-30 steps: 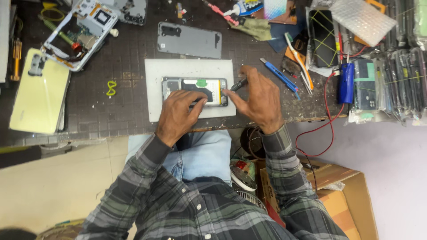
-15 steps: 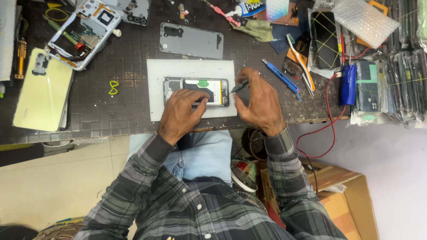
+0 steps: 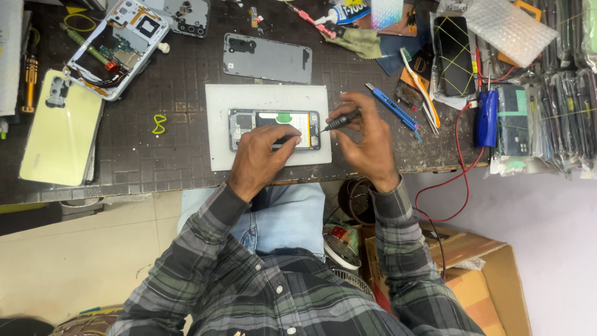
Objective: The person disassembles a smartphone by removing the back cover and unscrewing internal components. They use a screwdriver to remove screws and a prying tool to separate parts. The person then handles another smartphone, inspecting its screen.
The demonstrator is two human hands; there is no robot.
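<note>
Left hand (image 3: pixel 261 158): pressed flat on the opened phone (image 3: pixel 274 128), pinning it to the white mat (image 3: pixel 267 99).
Right hand (image 3: pixel 368 138): apart from the left, fingers pinched around a dark screwdriver (image 3: pixel 341 120), tip at the phone's right end.
Beyond right hand: blue cutter (image 3: pixel 393 104).

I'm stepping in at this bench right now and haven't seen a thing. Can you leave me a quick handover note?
Left hand presses the opened phone flat on the white mat. Right hand holds a small screwdriver, tip at the phone's right end. Done: back cover is off, lying above the mat. Left: work inside the phone, then refitting the cover. Another opened phone lies top left.
</note>
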